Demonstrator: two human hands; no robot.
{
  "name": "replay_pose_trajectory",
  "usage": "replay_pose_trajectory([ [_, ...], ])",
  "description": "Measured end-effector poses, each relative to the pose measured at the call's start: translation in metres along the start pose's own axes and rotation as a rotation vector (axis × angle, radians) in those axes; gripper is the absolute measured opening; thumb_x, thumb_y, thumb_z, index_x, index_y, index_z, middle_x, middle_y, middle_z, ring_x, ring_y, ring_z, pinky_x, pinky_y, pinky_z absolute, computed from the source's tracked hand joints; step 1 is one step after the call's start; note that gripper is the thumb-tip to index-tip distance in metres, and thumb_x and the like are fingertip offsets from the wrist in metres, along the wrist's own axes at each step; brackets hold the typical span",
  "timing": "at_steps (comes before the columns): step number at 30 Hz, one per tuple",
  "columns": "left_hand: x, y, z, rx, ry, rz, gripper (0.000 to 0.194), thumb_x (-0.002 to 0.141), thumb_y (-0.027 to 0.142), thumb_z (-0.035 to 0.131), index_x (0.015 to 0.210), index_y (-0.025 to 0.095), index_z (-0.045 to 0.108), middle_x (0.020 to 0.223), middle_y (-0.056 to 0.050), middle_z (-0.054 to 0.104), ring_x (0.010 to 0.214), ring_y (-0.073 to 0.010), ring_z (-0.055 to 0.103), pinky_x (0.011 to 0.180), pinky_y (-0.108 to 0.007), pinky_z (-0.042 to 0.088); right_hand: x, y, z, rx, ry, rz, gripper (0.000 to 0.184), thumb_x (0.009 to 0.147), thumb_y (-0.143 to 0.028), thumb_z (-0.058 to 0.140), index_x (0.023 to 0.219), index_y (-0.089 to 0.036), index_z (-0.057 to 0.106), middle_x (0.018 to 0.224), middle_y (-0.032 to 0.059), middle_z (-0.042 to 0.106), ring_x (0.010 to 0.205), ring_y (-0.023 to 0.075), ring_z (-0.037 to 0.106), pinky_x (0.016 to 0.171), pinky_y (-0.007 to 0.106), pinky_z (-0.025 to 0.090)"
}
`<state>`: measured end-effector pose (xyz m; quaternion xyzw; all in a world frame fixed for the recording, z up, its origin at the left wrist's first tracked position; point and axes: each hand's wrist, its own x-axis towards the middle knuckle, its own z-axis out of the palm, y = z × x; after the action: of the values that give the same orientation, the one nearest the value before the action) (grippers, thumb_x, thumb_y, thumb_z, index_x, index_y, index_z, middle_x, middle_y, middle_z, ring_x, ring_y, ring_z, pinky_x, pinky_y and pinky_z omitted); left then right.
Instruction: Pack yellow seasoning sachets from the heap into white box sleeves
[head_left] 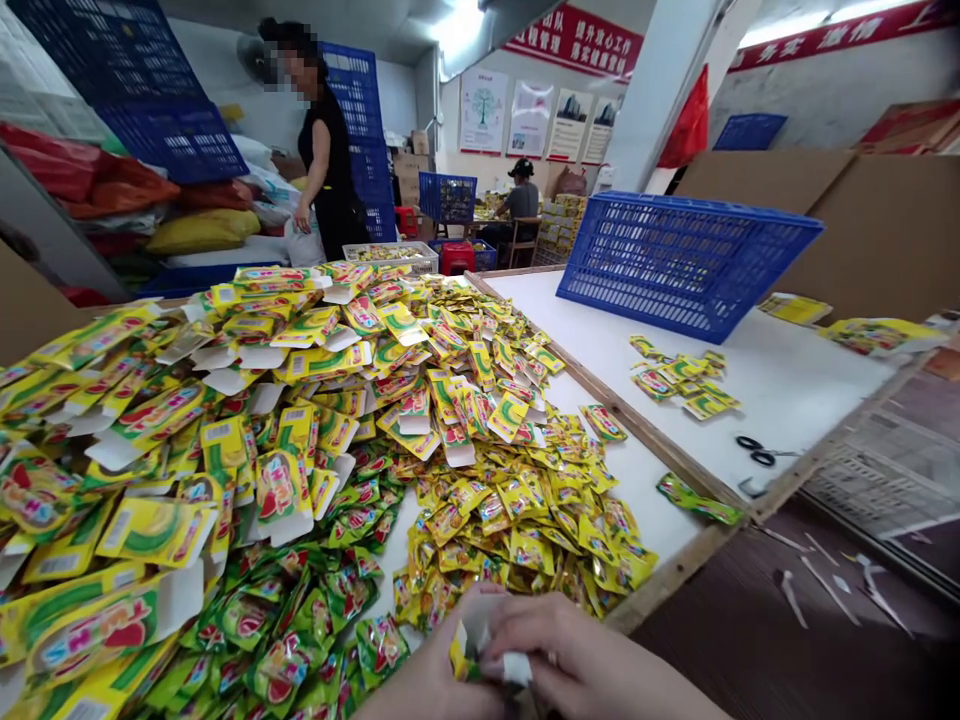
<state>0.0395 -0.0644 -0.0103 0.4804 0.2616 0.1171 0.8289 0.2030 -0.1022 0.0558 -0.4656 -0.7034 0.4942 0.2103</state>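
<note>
My left hand (427,680) and my right hand (577,660) meet at the bottom edge of the head view, fingers closed together on one small yellow box with a white flap (480,655). Just beyond them lie a heap of yellow sachets (517,520) and a heap of green sachets (300,620). A large pile of flat yellow-green cartons (247,400) covers the left of the white table (645,480).
A blue plastic crate (682,262) lies tilted on the neighbouring white table, with a few sachets (682,375) and black scissors (754,450) near it. A person in black (326,160) stands at the back; another sits further off. Cardboard sheets stand on the right.
</note>
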Motion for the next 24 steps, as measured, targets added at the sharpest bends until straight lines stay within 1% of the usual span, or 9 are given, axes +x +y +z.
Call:
replay_pose_trajectory([
  [4,0.002,-0.018,-0.001,0.053,-0.088,0.052,0.088,0.057,0.025,0.071,0.133,0.019,0.025,0.119,-0.010,0.056,0.110,-0.0236,0.053,0.098,-0.039,0.036,-0.010,0.004,0.002,0.064,-0.028,0.006,0.023,0.083,-0.016,0.046,0.088,-0.018,0.067,0.085,0.0068,0.068,0.083,0.0177,0.062,0.074,0.026,0.048],
  [7,-0.001,-0.016,-0.008,0.216,0.101,0.134,0.092,0.063,0.030,0.069,0.138,0.022,0.016,0.139,-0.012,0.037,0.128,-0.0240,0.036,0.108,-0.041,0.025,-0.031,0.026,-0.034,-0.022,0.398,0.082,0.021,0.083,-0.023,0.045,0.080,-0.020,0.066,0.081,0.0060,0.067,0.066,0.0168,0.061,0.062,0.028,0.049],
  [9,-0.004,-0.009,-0.018,0.456,0.316,0.168,0.061,0.075,0.029,0.058,0.130,0.024,0.033,0.136,-0.011,0.041,0.125,-0.0233,0.039,0.106,-0.042,0.029,-0.046,0.045,-0.071,-0.206,0.769,0.238,0.022,0.081,-0.026,0.046,0.091,-0.021,0.064,0.085,0.0067,0.068,0.046,0.0133,0.053,0.046,0.027,0.045],
  [11,-0.007,-0.002,-0.031,0.723,0.461,0.182,0.034,0.082,0.028,0.046,0.115,0.024,0.048,0.123,-0.010,0.052,0.115,-0.0232,0.048,0.100,-0.043,0.037,-0.054,0.060,-0.097,-0.532,1.002,0.386,0.036,0.078,-0.025,0.048,0.112,-0.020,0.056,0.084,0.0084,0.069,0.045,0.0153,0.053,0.049,0.031,0.046],
  [13,-0.011,0.000,-0.044,0.935,0.498,0.184,0.025,0.084,0.028,0.042,0.105,0.024,0.054,0.113,-0.009,0.057,0.107,-0.0234,0.053,0.093,-0.042,0.043,-0.050,0.068,-0.098,-0.718,0.954,0.349,0.044,0.078,-0.021,0.046,0.122,-0.019,0.049,0.101,0.0123,0.066,0.066,0.0206,0.063,0.064,0.037,0.051],
  [15,-0.019,-0.005,-0.053,1.085,0.507,0.156,0.024,0.085,0.028,0.040,0.103,0.024,0.055,0.109,-0.009,0.058,0.105,-0.0232,0.055,0.090,-0.041,0.046,-0.037,0.068,-0.075,-0.737,0.657,0.195,0.045,0.078,-0.016,0.044,0.122,-0.021,0.050,0.119,0.0112,0.058,0.098,0.0241,0.059,0.084,0.041,0.047],
  [18,-0.032,-0.025,-0.058,1.303,0.552,0.167,0.035,0.084,0.034,0.043,0.117,0.025,0.051,0.122,-0.010,0.054,0.117,-0.0262,0.047,0.094,-0.044,0.043,-0.020,0.070,-0.030,-0.710,0.219,0.056,0.056,0.072,-0.016,0.052,0.127,-0.028,0.046,0.132,0.0061,0.048,0.127,0.0291,0.033,0.104,0.050,0.029],
  [20,-0.038,-0.046,-0.056,1.472,0.546,0.241,0.053,0.080,0.042,0.049,0.130,0.029,0.039,0.136,-0.011,0.043,0.127,-0.0321,0.035,0.097,-0.051,0.039,-0.021,0.085,-0.018,-0.708,0.288,0.118,0.062,0.074,-0.026,0.055,0.133,-0.028,0.038,0.140,0.0073,0.038,0.133,0.0332,0.018,0.106,0.057,0.017],
  [24,-0.032,-0.087,-0.051,1.674,0.528,0.323,0.077,0.070,0.054,0.058,0.136,0.036,0.025,0.140,-0.014,0.037,0.128,-0.0430,0.028,0.090,-0.064,0.036,-0.036,0.133,-0.028,-0.590,0.733,0.486,0.064,0.082,-0.039,0.046,0.139,-0.018,0.026,0.143,0.0173,0.027,0.134,0.0366,0.009,0.102,0.062,0.016],
])
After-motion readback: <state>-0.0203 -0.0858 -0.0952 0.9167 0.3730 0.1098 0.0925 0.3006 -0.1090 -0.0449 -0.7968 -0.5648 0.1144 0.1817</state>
